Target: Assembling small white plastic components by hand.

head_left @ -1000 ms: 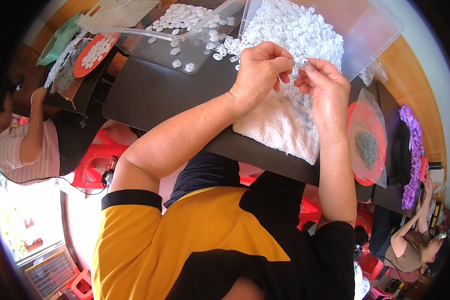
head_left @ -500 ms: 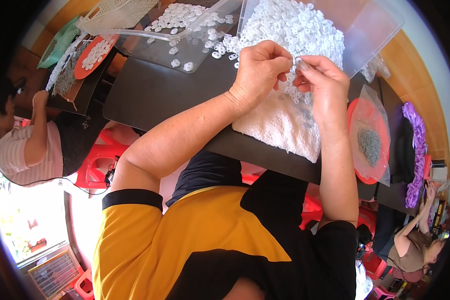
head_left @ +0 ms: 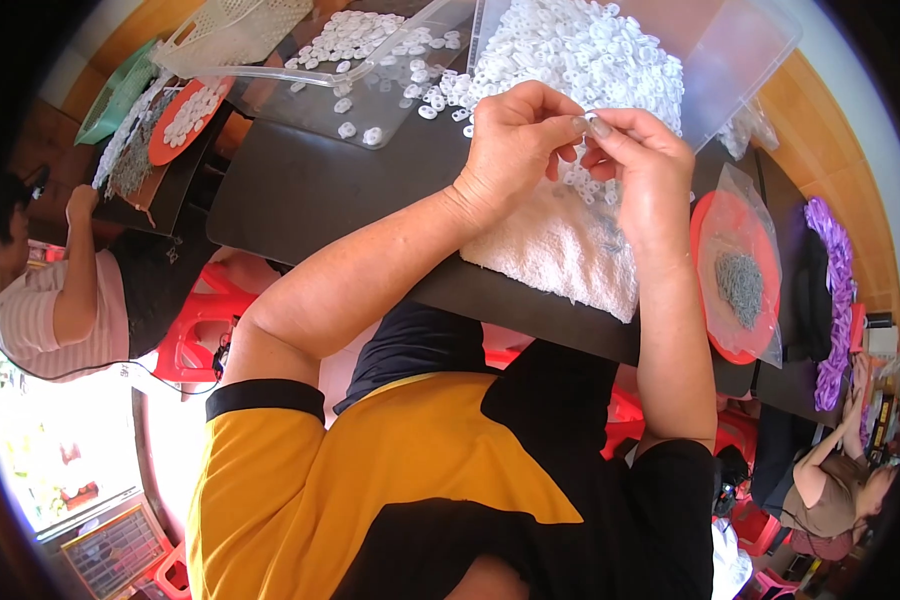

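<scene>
My left hand (head_left: 518, 140) and my right hand (head_left: 648, 172) meet tip to tip above a white towel (head_left: 550, 250). Thumbs and forefingers pinch a small white plastic piece (head_left: 589, 114), mostly hidden by the fingertips, so its exact kind cannot be made out. Just beyond the hands lies a large heap of small white oval plastic pieces with holes (head_left: 580, 55), inside a clear plastic bin (head_left: 725, 70). Some of them have spilled onto the towel's far end, under my hands.
More white pieces lie about a clear lid (head_left: 370, 62) at the far left. On the right, a red plate (head_left: 708, 245) bears a bag of small grey metal parts (head_left: 739, 288). Purple fabric (head_left: 828, 300) lies farther right. One person (head_left: 65, 310) sits left, another (head_left: 820, 490) right.
My two hands have drawn slightly closer together, the right fingertips now touching the left ones around the small piece. The view has shifted a little.
</scene>
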Demonstrator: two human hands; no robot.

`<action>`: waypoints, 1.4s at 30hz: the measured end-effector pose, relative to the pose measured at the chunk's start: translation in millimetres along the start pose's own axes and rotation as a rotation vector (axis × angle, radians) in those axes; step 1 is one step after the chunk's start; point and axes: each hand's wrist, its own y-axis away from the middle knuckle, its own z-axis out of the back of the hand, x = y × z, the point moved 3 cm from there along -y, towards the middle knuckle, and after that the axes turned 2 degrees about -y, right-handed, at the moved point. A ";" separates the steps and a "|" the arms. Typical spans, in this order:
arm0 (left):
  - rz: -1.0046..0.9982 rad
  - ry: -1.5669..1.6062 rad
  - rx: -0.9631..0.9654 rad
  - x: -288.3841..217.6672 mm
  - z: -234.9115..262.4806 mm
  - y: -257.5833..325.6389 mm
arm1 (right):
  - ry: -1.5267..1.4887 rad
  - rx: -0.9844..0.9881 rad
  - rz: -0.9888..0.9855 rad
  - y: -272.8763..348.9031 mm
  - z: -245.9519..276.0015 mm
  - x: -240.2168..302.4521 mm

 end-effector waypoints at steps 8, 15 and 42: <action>-0.059 -0.018 0.152 -4.1 -0.9 -3.6 | -0.054 0.109 -0.057 -5.5 15.8 9.0; -0.059 -0.153 0.211 -14.3 -3.1 0.6 | -0.020 0.216 -0.085 -5.8 19.4 14.0; -0.220 -0.328 0.206 -10.4 -2.7 4.0 | 0.017 0.363 -0.186 2.5 15.2 18.4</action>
